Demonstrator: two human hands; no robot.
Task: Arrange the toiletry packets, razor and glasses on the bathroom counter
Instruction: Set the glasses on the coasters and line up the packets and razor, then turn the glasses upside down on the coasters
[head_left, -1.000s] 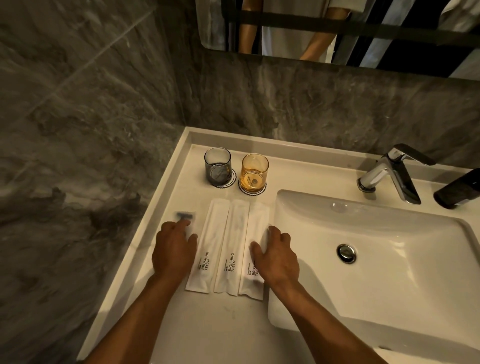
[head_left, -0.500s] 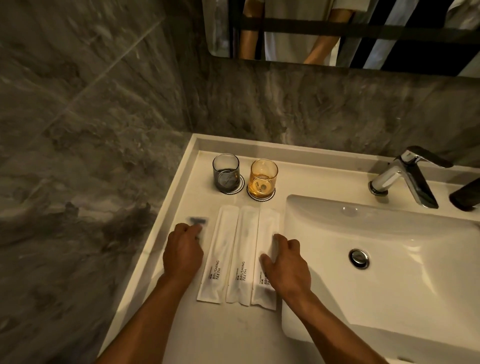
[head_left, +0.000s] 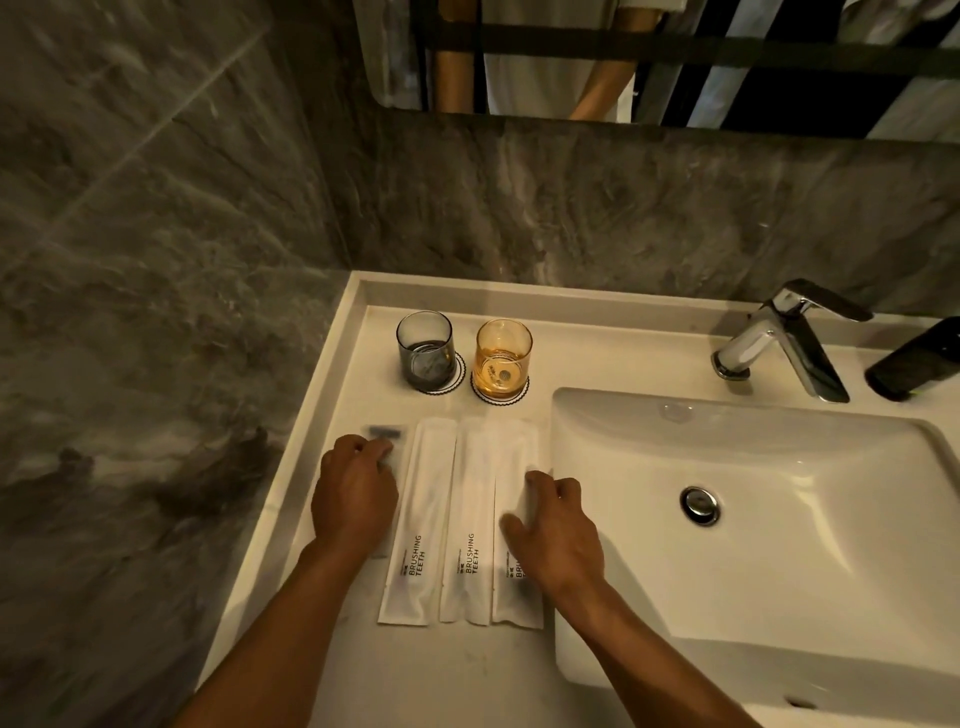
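Observation:
Three white toiletry packets lie side by side on the white counter (head_left: 291, 545): a left packet (head_left: 423, 514), a middle packet (head_left: 470, 519) and a right packet (head_left: 511, 462). A razor in a clear wrapper (head_left: 385, 432) lies at their left. My left hand (head_left: 353, 493) rests on the razor wrapper with curled fingers, covering its handle. My right hand (head_left: 556, 530) lies flat on the right packet, fingers spread. Behind the packets a grey glass (head_left: 425, 351) and an amber glass (head_left: 503, 358) stand upright on round coasters.
A white sink basin (head_left: 779, 519) with a metal drain fills the right side. A chrome faucet (head_left: 784, 338) and a dark bottle (head_left: 914, 361) stand at the back right. Grey marble walls close the left and back; a mirror hangs above.
The view has shifted, so everything sits further right in the frame. Both hands stay on the razor wrapper and the right packet with little visible movement.

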